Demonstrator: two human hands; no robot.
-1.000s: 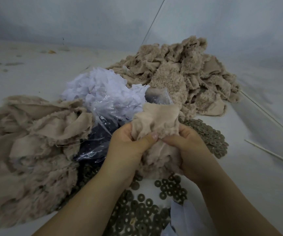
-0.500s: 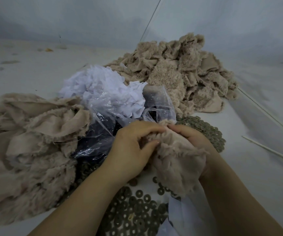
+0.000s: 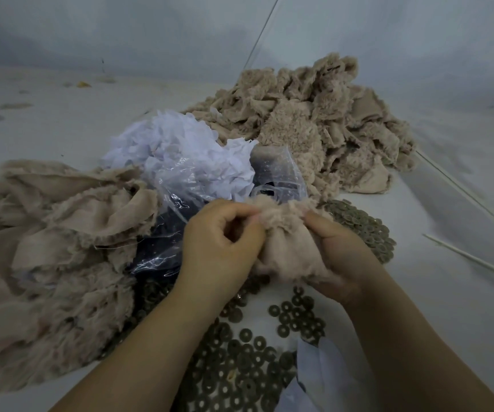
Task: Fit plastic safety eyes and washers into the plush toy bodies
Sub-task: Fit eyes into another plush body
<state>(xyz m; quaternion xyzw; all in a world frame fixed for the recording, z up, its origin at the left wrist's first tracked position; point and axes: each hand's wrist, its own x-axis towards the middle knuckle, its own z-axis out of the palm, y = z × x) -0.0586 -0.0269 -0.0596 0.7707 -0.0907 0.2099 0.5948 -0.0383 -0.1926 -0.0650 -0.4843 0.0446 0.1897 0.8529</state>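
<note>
Both hands are on one tan plush body (image 3: pixel 287 248), held up over the near middle of the bench (image 3: pixel 447 292). The left hand (image 3: pixel 222 245) has its fingers curled in, pinching the furry upper edge. The right hand (image 3: pixel 343 257) wraps the body from the other side, fingers curled round the fabric. Dark washers (image 3: pixel 240 361) lie scattered beneath the wrists. A clear bag (image 3: pixel 177 203) lies just behind the hands. Plush piles sit left (image 3: pixel 49 248) and toward the far right (image 3: pixel 314 129).
</note>
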